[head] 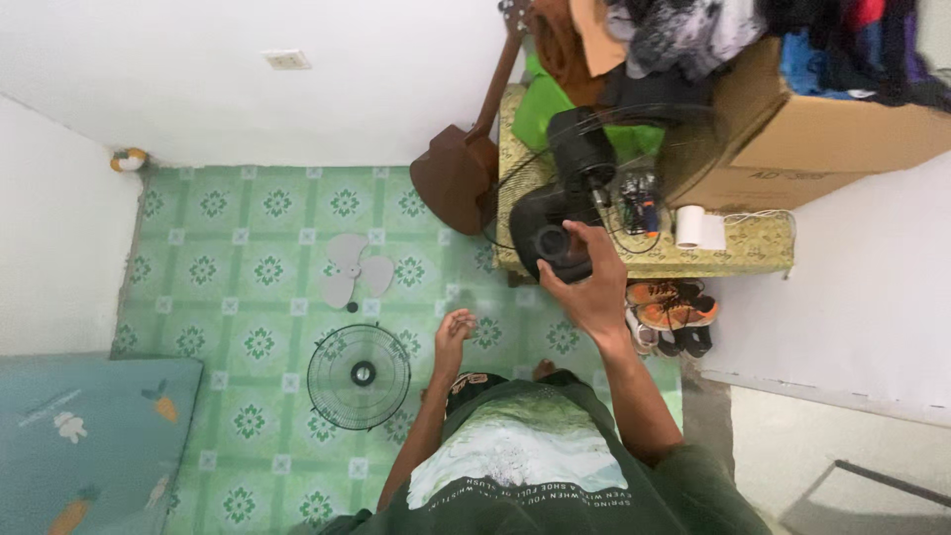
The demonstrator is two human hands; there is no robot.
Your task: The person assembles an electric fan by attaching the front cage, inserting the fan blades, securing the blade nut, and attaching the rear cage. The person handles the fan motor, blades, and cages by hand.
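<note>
Fan body (563, 223) on low table (753, 250), guitar (464, 163) at nine o'clock; blade (354, 267) and grille (359, 376) on floor (toward eight), shoes (672, 315) beneath.

brown cardboard box (832, 139) at upper right heaped with clothes, printed side facing down

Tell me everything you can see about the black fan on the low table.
The fan is black, apparently plastic, with a round base and a motor housing. Its front grille and pale blades lie apart on the green floor; the rear wire guard remains attached. It stands on the table beside a guitar. The right hand grips its base.
</note>
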